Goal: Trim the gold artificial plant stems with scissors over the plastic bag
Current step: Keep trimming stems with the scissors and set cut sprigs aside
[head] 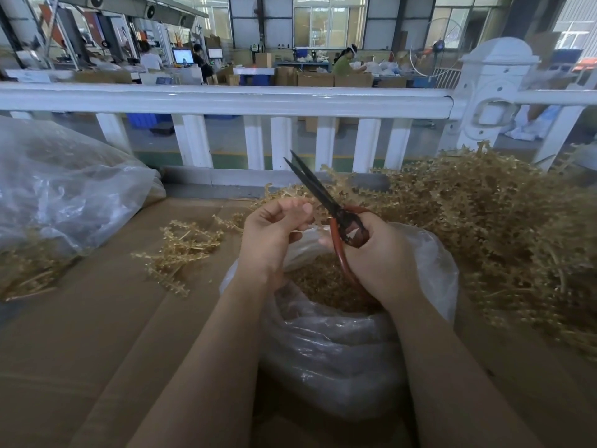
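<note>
We look across a white railing (226,100) with square balusters and an ornate post (494,92) into a large workshop. Beyond it we see a grey floor with a green strip (226,161), cardboard boxes (336,79), lit monitors (183,55) and seated workers (344,61). Tall windows (329,21) on the far wall give daylight.

Stem pile (484,227) right of bag (339,350)
</note>
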`<state>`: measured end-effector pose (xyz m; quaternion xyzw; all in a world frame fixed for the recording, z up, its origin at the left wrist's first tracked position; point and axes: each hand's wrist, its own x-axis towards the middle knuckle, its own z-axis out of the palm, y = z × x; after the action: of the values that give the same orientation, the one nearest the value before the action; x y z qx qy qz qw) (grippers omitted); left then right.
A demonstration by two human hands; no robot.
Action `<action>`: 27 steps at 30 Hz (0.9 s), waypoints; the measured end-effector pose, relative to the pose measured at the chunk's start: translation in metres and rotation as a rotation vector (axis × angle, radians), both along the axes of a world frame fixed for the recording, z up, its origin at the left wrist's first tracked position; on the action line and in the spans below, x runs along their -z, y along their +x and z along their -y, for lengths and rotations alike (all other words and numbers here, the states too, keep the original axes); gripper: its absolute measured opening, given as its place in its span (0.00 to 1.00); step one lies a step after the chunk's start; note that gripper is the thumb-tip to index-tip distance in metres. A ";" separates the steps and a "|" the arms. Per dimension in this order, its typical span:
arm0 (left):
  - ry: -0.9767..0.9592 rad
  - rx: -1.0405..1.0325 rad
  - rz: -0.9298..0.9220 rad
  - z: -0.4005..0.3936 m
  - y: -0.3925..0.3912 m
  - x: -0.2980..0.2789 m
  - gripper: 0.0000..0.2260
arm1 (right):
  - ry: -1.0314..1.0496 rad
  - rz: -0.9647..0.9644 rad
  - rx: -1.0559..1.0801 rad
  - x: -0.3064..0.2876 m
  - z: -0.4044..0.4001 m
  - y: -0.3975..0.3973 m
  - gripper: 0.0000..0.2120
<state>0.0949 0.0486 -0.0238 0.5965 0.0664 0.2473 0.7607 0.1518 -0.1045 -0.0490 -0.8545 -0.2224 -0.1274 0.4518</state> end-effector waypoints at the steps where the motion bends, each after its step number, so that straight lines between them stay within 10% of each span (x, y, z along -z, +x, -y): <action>1: 0.001 -0.004 0.013 -0.001 -0.001 0.000 0.08 | -0.046 0.041 0.008 0.000 0.001 -0.001 0.23; 27: -0.061 0.083 0.096 -0.005 0.001 0.001 0.08 | -0.202 0.321 0.075 -0.003 0.002 -0.007 0.27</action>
<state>0.0956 0.0539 -0.0245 0.5627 0.0123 0.2418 0.7904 0.1452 -0.1064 -0.0462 -0.8719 -0.2713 -0.2560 0.3172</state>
